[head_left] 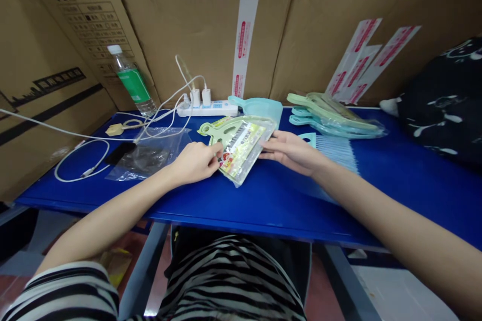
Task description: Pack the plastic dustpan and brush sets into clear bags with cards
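A pale green mini dustpan set [241,146] in clear plastic wrapping, with a printed label card, is tilted just above the blue table in front of me. My left hand [196,161] has curled fingers pinching its lower left edge. My right hand [291,151] grips the right edge, thumb on top and fingers partly hidden beneath. Behind the package lies a light blue dustpan [265,106]. A light blue brush [336,149] with long bristles rests just past my right hand.
Several wrapped green and blue dustpan sets [339,119] are stacked at the back right, near a dark patterned bag [444,105]. At left are a water bottle [133,83], a power strip [222,108], white cables and a clear plastic bag [150,158]. Cardboard [203,25] walls the back.
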### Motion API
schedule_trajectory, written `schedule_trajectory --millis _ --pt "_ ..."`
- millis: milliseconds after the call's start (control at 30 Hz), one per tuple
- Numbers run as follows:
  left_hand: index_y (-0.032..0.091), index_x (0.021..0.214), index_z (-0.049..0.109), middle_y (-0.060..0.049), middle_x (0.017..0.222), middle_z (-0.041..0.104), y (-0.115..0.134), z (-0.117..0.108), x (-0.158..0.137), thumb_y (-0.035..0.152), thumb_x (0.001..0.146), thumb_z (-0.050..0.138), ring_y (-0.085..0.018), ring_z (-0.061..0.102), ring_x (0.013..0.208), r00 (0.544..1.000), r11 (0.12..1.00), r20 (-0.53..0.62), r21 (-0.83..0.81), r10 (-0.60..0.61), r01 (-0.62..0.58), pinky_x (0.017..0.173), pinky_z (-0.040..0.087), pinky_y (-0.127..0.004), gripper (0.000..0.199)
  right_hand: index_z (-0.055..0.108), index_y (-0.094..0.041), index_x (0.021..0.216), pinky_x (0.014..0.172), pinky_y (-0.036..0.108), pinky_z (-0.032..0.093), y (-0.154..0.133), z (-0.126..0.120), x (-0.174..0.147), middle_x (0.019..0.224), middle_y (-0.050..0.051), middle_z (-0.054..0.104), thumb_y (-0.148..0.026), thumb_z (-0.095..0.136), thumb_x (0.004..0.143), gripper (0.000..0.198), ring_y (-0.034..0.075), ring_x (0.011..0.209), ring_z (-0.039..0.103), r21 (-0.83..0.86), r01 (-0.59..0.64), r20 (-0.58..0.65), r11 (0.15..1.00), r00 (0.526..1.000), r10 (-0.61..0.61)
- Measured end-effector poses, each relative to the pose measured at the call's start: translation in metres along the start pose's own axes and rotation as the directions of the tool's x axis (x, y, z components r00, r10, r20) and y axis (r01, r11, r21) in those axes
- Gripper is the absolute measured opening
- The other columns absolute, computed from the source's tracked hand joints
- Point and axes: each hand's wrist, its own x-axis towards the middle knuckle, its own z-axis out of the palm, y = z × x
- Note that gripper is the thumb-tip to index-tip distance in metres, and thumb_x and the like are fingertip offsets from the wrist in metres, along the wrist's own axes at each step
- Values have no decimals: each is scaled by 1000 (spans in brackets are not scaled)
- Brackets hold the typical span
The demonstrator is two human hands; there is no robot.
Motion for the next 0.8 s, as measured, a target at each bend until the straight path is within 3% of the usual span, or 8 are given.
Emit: schedule_trajectory --millis 167,267,367,433,500,667,800 --pt "19 91 58 0 61 64 4 5 -1 18 86 42 -17 61 55 996 995 -6 -20 94 -94 54 37 -27 17 55 -23 120 96 46 56 9 7 0 113 9 74 -16 65 79 43 22 101 71 2 10 10 1000 1000 -10" --pt "18 101 56 2 60 60 2 5 -2 18 88 41 -18 59 53 996 996 -30 -19 83 -84 54 37 -27 20 53 -23 122 94 47 57 10 6 2 112 9 75 -15 62 79 44 23 100 72 -46 39 -34 998 999 -40" --pt "18 109 53 1 64 60 -5 3 -1 19 88 41 -19 59 59 982 1000 -189 -12 -2 0 59 42 -29 24 53 -21 121 94 47 57 6 2 3 109 10 75 -13 57 80 42 23 100 72 -85 39 -106 996 993 -48" --pt "18 108 53 -5 78 64 -14 1 0 21 90 40 -21 62 76 943 998 -330 10 -52 59 71 48 -33 22 54 -21 122 94 46 57 1 0 3 110 10 75 -12 54 81 42 23 101 72 -109 41 -133 993 990 -55" --pt "17 108 55 -11 97 65 -24 -1 2 27 94 39 -26 60 96 917 996 -393 35 -64 84 85 49 -39 23 55 -21 124 93 46 57 -3 -3 2 111 10 74 -13 51 82 42 24 101 71 -125 56 -136 991 988 -73" --pt "16 124 52 -14 115 59 -36 0 5 46 98 41 -30 55 110 945 999 -327 33 -30 43 97 48 -47 41 53 -19 131 89 47 58 -7 -9 3 105 10 76 -13 47 86 46 26 100 72 -105 55 -165 993 984 -72" --pt "16 131 49 -17 126 53 -34 0 3 41 98 44 -30 55 112 930 999 -367 34 -17 31 98 49 -48 41 58 -21 127 87 48 58 -9 -13 4 100 10 77 -15 47 86 44 27 97 73 -137 67 -145 988 986 -87"
